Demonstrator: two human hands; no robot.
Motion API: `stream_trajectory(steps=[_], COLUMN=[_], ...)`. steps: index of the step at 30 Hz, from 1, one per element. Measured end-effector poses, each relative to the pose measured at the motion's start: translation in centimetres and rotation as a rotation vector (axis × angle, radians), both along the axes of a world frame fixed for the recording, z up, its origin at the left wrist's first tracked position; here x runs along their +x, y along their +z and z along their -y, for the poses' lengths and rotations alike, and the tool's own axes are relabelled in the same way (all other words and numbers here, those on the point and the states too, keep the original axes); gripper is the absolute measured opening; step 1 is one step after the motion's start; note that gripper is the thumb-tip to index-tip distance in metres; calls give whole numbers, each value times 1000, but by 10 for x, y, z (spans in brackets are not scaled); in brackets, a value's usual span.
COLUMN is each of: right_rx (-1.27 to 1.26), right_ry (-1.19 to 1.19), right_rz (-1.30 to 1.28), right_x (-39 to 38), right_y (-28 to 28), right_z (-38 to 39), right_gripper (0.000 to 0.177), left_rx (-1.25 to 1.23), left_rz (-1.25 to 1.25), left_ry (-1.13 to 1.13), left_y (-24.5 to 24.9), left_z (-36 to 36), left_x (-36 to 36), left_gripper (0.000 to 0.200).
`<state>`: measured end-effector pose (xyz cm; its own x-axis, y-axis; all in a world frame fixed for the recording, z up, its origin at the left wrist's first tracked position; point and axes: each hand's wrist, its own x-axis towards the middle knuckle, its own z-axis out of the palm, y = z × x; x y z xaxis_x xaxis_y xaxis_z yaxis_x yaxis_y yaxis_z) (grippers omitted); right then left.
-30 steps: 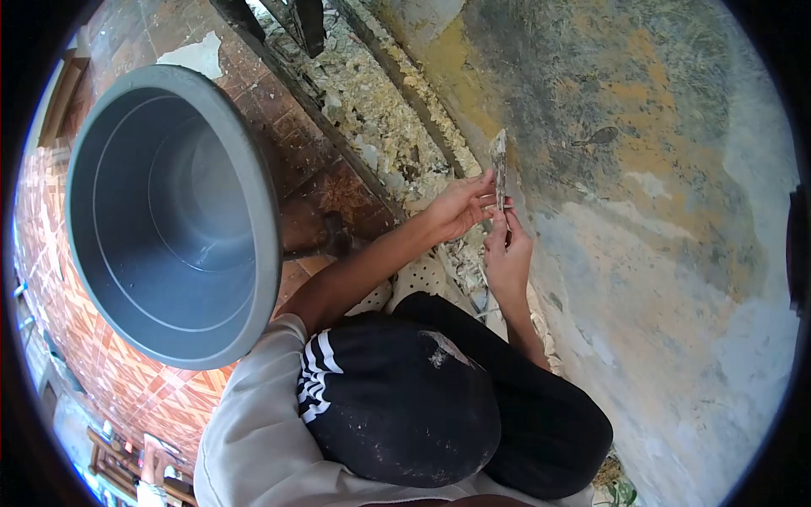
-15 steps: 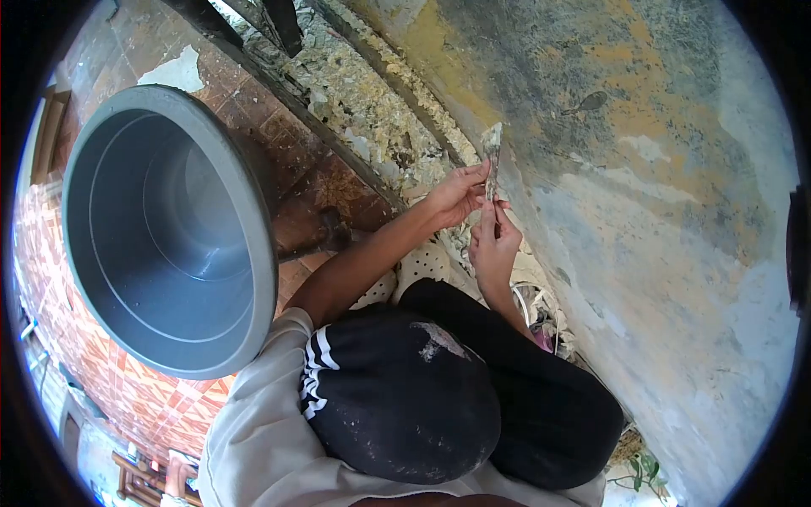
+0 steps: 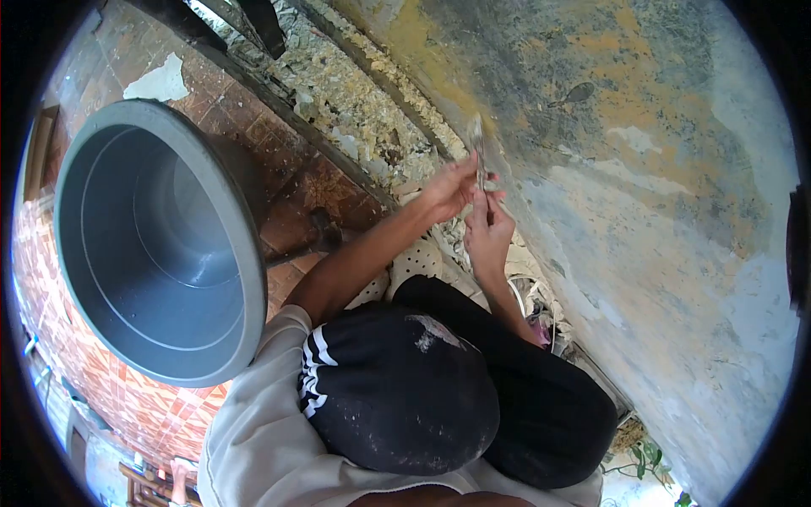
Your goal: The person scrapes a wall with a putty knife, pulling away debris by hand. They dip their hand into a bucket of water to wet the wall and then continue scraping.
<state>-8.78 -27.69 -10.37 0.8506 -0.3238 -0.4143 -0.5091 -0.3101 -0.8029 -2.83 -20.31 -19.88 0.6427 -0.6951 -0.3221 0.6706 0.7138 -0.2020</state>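
A narrow, plaster-smeared scraper point(image 3: 479, 139) points upward, its blade close to the patchy wall point(image 3: 642, 253). My left hand point(image 3: 450, 188) pinches it below the blade with thumb and fingers. Just under that, my right hand point(image 3: 492, 235) is closed around the lower part, mostly hiding the handle. Both hands are in front of my knees, near the foot of the wall. Yellow and grey stains, along with pale patches, cover the wall surface.
A large grey tub point(image 3: 253, 287) stands at left on red tiles point(image 3: 291, 207). A dark hammer-like tool point(image 3: 325, 230) lies beside it. Broken masonry point(image 3: 351, 101) runs along the wall base. Dotted light shoes point(image 3: 416, 260) are beneath me. Another person's arm point(image 3: 179, 477) shows at lower left.
Both hands and the scraper have shifted slightly left in view, and the blade looks more edge-on. The view itself has moved a little.
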Motion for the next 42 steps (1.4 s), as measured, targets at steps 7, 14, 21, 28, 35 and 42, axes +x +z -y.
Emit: stream_trajectory(steps=[7, 14, 21, 28, 35, 42], right_rx=[-97, -63, -55, 21, -185, -346], right_ry=[20, -56, -69, -219, -27, 79], right_rz=[-14, 72, 19, 87, -40, 187], right_x=[-6, -26, -6, -28, -12, -3], right_y=[-17, -32, -19, -43, -25, -14], right_z=[9, 6, 2, -6, 19, -5], right_gripper=[34, 32, 29, 30, 31, 30], left_rx=[27, 19, 50, 70, 2, 91], left_rz=[-12, -70, -90, -65, -146, -162], left_ry=[35, -22, -12, -53, -23, -75], left_y=[-13, -21, -8, -34, -20, -10], left_z=[10, 20, 11, 15, 21, 10], left_x=[-2, -17, -5, -17, -5, -3], left_gripper=[26, 26, 27, 20, 24, 22])
